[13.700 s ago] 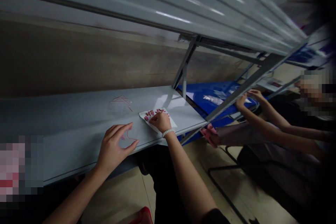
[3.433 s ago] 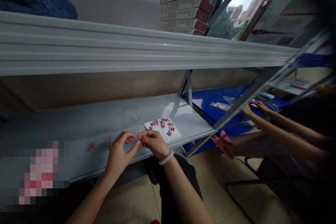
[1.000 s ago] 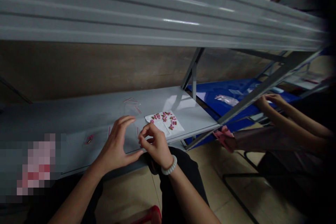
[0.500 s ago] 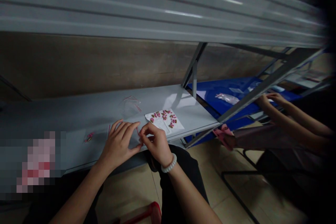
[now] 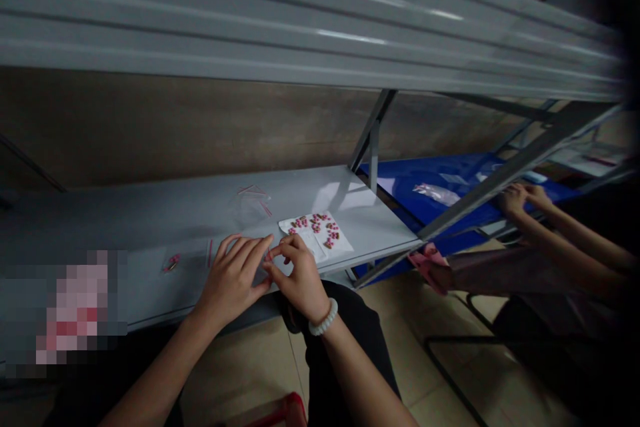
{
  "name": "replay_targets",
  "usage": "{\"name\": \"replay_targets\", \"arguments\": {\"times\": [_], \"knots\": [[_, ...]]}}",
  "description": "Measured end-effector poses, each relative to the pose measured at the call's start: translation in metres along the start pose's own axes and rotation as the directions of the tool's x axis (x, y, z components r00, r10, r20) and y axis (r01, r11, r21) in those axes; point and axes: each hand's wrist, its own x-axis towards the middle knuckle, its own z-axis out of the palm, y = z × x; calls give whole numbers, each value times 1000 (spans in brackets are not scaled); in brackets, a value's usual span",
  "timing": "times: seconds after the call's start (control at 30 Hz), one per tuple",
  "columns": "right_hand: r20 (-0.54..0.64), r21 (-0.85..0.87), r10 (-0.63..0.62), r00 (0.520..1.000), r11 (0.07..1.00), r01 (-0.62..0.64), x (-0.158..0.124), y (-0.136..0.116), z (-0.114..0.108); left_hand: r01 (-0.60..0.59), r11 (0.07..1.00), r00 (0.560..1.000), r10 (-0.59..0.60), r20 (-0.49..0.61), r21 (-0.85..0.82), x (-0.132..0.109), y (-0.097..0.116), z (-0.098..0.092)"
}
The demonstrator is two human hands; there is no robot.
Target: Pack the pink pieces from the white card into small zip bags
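My left hand and my right hand meet over the table's front edge. Between their fingertips is a small clear zip bag with a red strip, mostly hidden by the fingers. My right thumb and forefinger pinch it; my left fingers curve round its other side. Just beyond my right hand lies a white sheet bearing several small pink and gold pieces. Left of my left hand are another red-striped clear bag and a small bag with pink and gold pieces.
More clear bags with red strips lie farther back on the grey table. A metal shelf hangs overhead. On the right, a co-worker's hands are over a blue table. A red stool is below.
My fingers have drawn closer together around the bag, and its red strip shows less. The view has shifted slightly. The co-worker's hands have moved a little.
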Motion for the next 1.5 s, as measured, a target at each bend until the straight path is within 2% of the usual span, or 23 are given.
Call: {"name": "replay_targets", "arguments": {"times": [0.13, 0.23, 0.3, 0.37, 0.47, 0.57, 0.67, 0.77, 0.9, 1.13, 1.23, 1.4, 1.5], "knots": [[0, -19, -51, 999, 999, 51, 0, -1, -2, 24, 1000, 1000, -24, -11, 12, 0, -1, 0], [38, -14, -10, 999, 1000, 10, 1, -1, -1, 30, 999, 1000, -30, -2, 22, -1, 0, 0], [90, 44, 37, 995, 998, -41, 2, 1, -2, 25, 1000, 1000, -25, 12, 18, -1, 2, 1], [192, 163, 86, 978, 980, -118, 4, 5, -4, 19, 1000, 999, -18, 28, -5, -1, 2, 1], [358, 344, 152, 921, 896, -281, 6, 12, -11, 18, 996, 999, -13, 51, -92, 0, 1, -2], [438, 426, 184, 880, 819, -384, 7, 17, -19, -8, 980, 998, 21, 67, -198, 1, 0, -8], [422, 404, 146, 895, 853, -330, 7, 16, -23, -28, 979, 994, 48, 97, -204, 1, -2, -13], [379, 324, 108, 919, 915, -241, 7, 15, -23, -27, 991, 990, 45, 132, -134, 0, -4, -13], [334, 262, 152, 930, 933, -246, 5, 16, -18, -36, 997, 992, 44, 117, -68, 0, -6, -9], [249, 129, 179, 952, 968, -215, 2, 13, -5, -55, 992, 983, 74, 171, -113, -2, -2, -13], [197, 163, 204, 959, 958, -237, 5, 11, -1, -66, 987, 978, 92, 186, -144, -1, 1, -17], [263, 222, 266, 927, 919, -326, 11, 9, 0, -46, 980, 982, 80, 172, -191, 0, 2, -24], [194, 179, 300, 934, 925, -334, 12, 6, 0, -28, 988, 990, 48, 133, -149, -1, 0, -22]]}}
